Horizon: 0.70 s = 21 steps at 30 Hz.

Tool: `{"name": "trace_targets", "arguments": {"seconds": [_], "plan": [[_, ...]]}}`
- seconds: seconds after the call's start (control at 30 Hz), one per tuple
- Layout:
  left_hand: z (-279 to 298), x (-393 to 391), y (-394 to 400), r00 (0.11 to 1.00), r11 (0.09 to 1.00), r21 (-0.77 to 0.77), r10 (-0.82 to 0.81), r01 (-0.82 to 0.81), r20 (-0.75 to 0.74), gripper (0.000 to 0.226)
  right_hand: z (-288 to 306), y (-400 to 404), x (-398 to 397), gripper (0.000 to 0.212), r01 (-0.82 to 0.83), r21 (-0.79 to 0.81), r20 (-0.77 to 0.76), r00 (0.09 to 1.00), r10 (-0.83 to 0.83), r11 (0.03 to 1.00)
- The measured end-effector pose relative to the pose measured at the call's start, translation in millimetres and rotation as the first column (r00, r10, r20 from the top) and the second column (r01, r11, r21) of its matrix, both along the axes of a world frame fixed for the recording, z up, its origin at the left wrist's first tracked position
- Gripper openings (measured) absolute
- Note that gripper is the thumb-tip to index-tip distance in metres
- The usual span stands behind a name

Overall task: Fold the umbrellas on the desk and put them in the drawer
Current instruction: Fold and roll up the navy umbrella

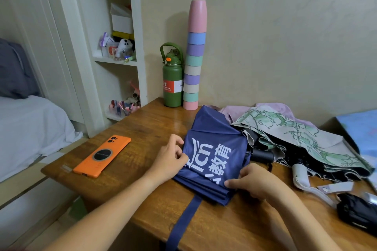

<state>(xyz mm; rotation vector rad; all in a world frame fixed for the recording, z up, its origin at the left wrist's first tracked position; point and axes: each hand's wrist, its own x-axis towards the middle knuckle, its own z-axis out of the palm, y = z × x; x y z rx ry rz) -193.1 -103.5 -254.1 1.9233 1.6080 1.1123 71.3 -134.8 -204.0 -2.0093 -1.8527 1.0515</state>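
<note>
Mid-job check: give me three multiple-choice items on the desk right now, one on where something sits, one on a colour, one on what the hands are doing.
1. The orange phone lies where?
A. left of the navy umbrella
B. on the bed
C. under the flask

2. The flask by the wall is:
A. pink
B. green
C. black

3. The hands are:
A. idle
B. both gripping the navy canopy
C. holding the phone

Key: 1 A, it lies on the desk left of the blue fabric; 2 B, green body and handle; 3 B, left hand and right hand pinch the folds.
</note>
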Motion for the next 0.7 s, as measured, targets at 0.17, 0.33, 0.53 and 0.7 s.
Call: {"name": "trace_targets", "arguments": {"seconds": [0.17, 0.33, 0.53, 0.7], "plan": [[-1, 5, -1, 0.980, 0.996, 0.087, 0.022, -0.005, -0.198, 0.037, 1, -5, -7, 0.060, 0.231, 0.419, -0.084, 0.973, -0.216, 0.878], [-1, 10, -3, 0.940, 0.986, 0.144, 0.124, -0.081, -0.318, 0.037, -9, 1, -21, 0.035, -0.034, 0.928, 0.025, 0.999, 0.031, 0.371], [-4, 9, -4, 0.945, 0.981, 0.149, 0.165, -0.127, -0.281, 0.034, -43, 11, -46, 0.050, -0.450, 0.738, 0.304, 0.887, 0.348, 0.503], [-3, 11, -8, 0.890, 0.894, 0.444, 0.249, -0.060, -0.382, 0.046, -48, 14, -40, 0.037, -0.434, 0.690, 0.166, 0.874, 0.457, 0.580]]}}
